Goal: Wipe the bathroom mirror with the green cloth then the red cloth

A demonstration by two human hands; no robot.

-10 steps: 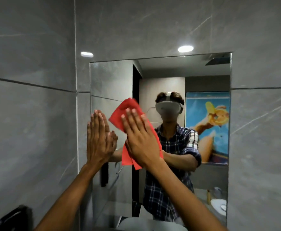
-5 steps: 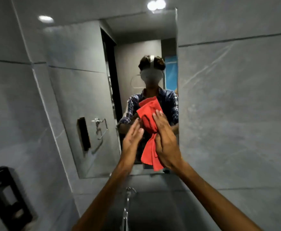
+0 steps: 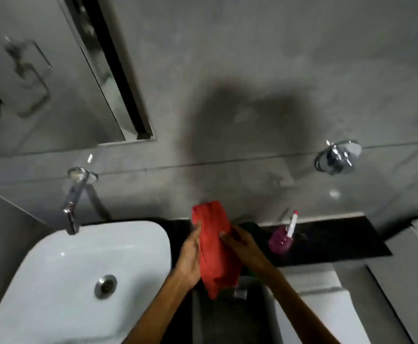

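Both hands, left [image 3: 190, 259] and right [image 3: 246, 252], grip the red cloth [image 3: 215, 247] from its sides above the dark surface [image 3: 327, 242], beside the sink [image 3: 54, 281].

Red cloth [image 3: 215, 247] off mirror [image 3: 54, 78], now btwn both hands over counter [image 3: 327, 242].

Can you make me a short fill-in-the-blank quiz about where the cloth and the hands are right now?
1. Both hands hold the ____ cloth.
2. The left hand and right hand are over the dark counter, to the ____ of the white sink.
3. The purple bottle stands on the ____.

Missing words: red; right; counter
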